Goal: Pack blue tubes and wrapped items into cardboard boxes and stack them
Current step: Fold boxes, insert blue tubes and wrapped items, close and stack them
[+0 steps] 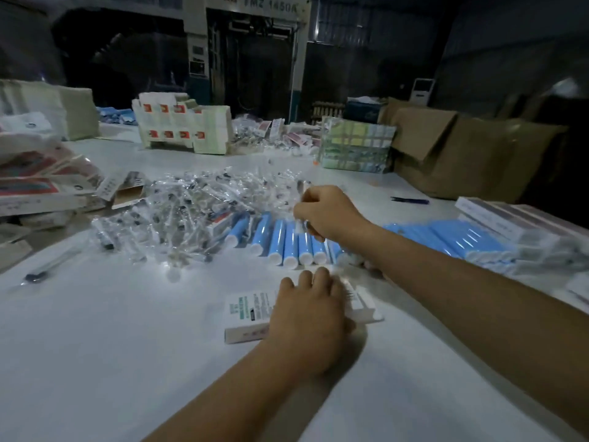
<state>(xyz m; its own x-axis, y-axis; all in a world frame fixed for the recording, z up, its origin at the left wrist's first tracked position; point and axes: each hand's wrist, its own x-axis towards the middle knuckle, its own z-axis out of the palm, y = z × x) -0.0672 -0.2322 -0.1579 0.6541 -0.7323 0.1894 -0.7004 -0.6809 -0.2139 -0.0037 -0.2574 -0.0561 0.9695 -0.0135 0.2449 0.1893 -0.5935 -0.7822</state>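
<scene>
Blue tubes (288, 242) are laid in a row on the table (111, 346); a wrapped item (301, 199) is pinched in the right hand (325, 215); a small box (251, 314) is pinned under the left hand (306, 317), fingers curled over it; the slick wrapper may slip from so light a grip.

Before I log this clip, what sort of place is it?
Most likely a packing bench in a workshop or small factory. A row of blue tubes and a heap of clear-wrapped items cover the white table, flat printed cartons are stacked behind, and a large machine stands in the dark background.
</scene>
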